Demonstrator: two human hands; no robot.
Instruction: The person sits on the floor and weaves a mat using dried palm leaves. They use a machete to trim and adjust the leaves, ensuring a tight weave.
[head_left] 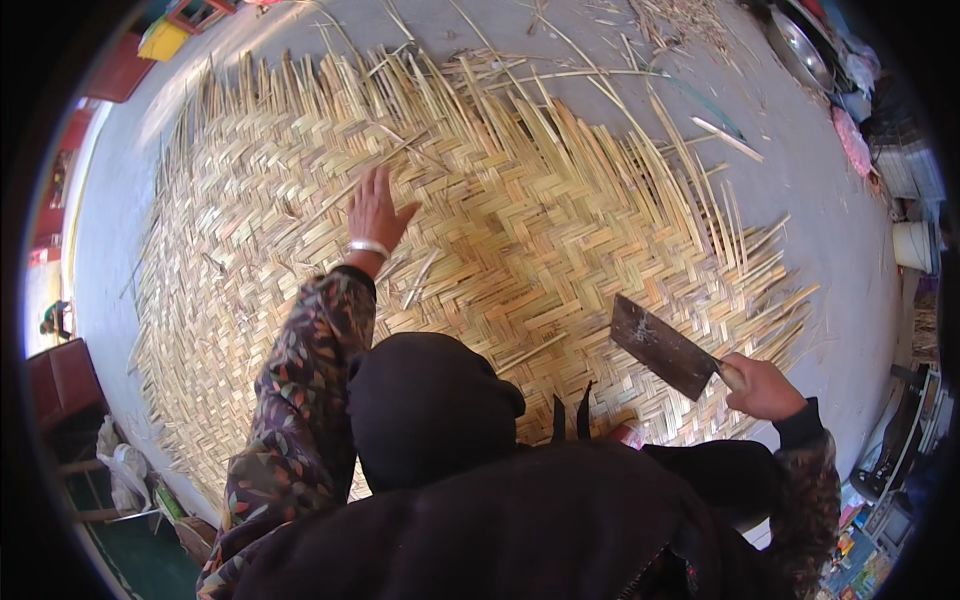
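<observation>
A large woven mat (560,240) of pale, split straw-coloured strips in a zigzag pattern spreads across the grey floor. Its far and right edges end in loose, uneven strip ends. My left hand (378,215), with a silvery bracelet at the wrist, is over the mat's middle left, fingers stretched and thumb apart. Whether it presses on the weave I cannot tell. A few loose strips (405,145) lie just beyond its fingertips. At the right, my right hand (768,388) grips a cleaver (660,345) by its light handle. The broad dark blade points left above the mat.
Strip scraps (685,25) litter the grey floor (845,270) at the far right. A metal basin (800,50) and a pale bucket (912,245) stand along the right side. Dark red seats (65,385) and a white bag (122,465) are at the left. Dark clothing hides the mat's near part.
</observation>
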